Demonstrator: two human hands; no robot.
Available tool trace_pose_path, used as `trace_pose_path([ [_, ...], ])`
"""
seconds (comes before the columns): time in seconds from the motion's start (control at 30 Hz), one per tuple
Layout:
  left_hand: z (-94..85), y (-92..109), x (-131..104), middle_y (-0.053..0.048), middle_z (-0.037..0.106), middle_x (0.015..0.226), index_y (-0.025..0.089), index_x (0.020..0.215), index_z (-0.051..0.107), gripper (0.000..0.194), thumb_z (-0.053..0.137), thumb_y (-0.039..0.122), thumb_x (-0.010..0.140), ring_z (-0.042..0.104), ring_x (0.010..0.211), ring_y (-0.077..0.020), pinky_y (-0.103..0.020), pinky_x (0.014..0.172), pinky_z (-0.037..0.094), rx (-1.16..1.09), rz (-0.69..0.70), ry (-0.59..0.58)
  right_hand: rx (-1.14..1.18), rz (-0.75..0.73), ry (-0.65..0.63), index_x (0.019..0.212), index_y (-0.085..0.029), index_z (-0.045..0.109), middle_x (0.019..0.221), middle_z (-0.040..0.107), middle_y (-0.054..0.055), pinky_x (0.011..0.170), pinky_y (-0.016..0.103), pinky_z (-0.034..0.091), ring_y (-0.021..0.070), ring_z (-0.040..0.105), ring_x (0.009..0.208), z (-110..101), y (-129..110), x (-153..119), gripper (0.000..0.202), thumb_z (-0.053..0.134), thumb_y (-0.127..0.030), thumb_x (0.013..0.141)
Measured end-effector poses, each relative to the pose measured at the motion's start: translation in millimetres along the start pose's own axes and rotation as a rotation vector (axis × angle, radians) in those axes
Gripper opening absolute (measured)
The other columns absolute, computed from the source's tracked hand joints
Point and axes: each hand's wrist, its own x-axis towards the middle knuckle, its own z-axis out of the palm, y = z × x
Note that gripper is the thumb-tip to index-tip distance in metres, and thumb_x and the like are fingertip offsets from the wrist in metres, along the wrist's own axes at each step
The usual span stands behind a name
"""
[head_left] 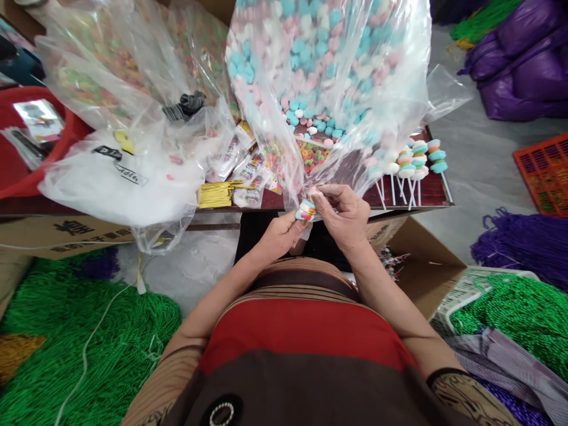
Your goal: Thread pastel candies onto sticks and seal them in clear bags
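Just in front of the table edge, my left hand (284,232) is closed around the lower end of a marshmallow candy stack (305,211) in blue, white and bright colours. Any stick under it is hidden by my fingers. My right hand (345,214) pinches a pale pink marshmallow (315,191) at the top of that stack; whether it is joined to the stack, I cannot tell. Behind my hands stands a large clear bag (328,65) of pink, blue and white marshmallows. Finished-looking marshmallow lollipops (406,161) on white sticks lie at the table's right edge.
Colourful ring candies (313,155) lie beyond my hands. Yellow twist ties (216,195) and small printed packets (249,171) are to the left, beside a clear plastic bag (119,177) and a red basin (73,136). An open cardboard box (430,266) stands below right.
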Motion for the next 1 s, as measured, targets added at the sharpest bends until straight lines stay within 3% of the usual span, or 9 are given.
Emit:
trace_pose_path([
  [0.1,-2.3,-3,4,0.009,0.041,0.052,0.017,0.089,0.059,0.061,0.056,0.079,0.084,0.037,0.045,-0.0062,-0.022,0.046,0.033,-0.031,0.005,0.021,0.069,0.003,0.005,0.098,-0.023,0.073,0.091,0.079,0.004,0.074,0.029,0.061,0.0151,0.073,0.076,4,2,-3,0.026,0.068,-0.047,0.093],
  [0.2,-3.7,-2,9,0.010,0.037,0.053,0.018,0.088,0.057,0.062,0.061,0.079,0.080,0.032,0.043,-0.0058,-0.022,0.045,0.035,-0.111,0.019,0.033,0.276,0.027,-0.022,0.116,-0.027,0.071,0.110,0.079,0.005,0.088,0.033,0.063,0.0181,0.076,0.097,7,1,-5,0.030,0.069,-0.047,0.093],
  [0.33,-3.2,0,9,0.010,0.035,0.053,0.018,0.086,0.057,0.058,0.063,0.075,0.083,0.028,0.045,-0.0052,-0.021,0.044,0.027,-0.171,0.048,-0.041,0.503,0.110,-0.058,0.134,-0.036,0.062,0.118,0.078,0.001,0.095,0.039,0.064,0.0195,0.076,0.106,2,-6,-5,0.046,0.071,-0.050,0.091],
  [0.5,-5.6,-5,6,0.008,0.036,0.058,0.017,0.092,0.060,0.050,0.058,0.067,0.092,0.027,0.050,-0.0058,-0.021,0.048,0.023,-0.099,0.123,-0.058,0.479,0.222,0.020,0.109,-0.030,0.074,0.098,0.079,0.000,0.074,0.032,0.065,0.0164,0.075,0.082,-12,-14,-1,0.028,0.070,-0.051,0.092],
  [0.67,-9.7,-5,5,0.008,0.037,0.060,0.017,0.091,0.062,0.048,0.055,0.065,0.094,0.029,0.053,-0.0066,-0.022,0.051,0.025,0.062,0.191,0.011,0.391,0.284,0.018,0.087,-0.023,0.073,0.073,0.070,-0.003,0.061,0.026,0.056,0.0110,0.063,0.061,-19,-21,6,0.023,0.074,-0.046,0.089],
  [0.87,-9.2,-3,5,0.007,0.043,0.057,0.016,0.090,0.063,0.051,0.048,0.064,0.098,0.033,0.049,-0.0065,-0.021,0.051,0.031,0.217,0.316,0.029,0.152,0.103,0.081,0.085,-0.023,0.065,0.077,0.065,-0.001,0.067,0.029,0.051,0.0121,0.060,0.069,-21,-30,7,0.024,0.062,-0.043,0.097],
  [1.0,-9.2,-9,9,0.004,0.051,0.059,0.016,0.088,0.063,0.048,0.044,0.057,0.102,0.041,0.050,-0.0072,-0.020,0.052,0.036,0.339,0.477,0.057,0.111,0.016,0.104,0.085,-0.023,0.063,0.077,0.062,-0.002,0.069,0.029,0.049,0.0124,0.059,0.070,-19,-32,4,0.026,0.055,-0.042,0.102],
])
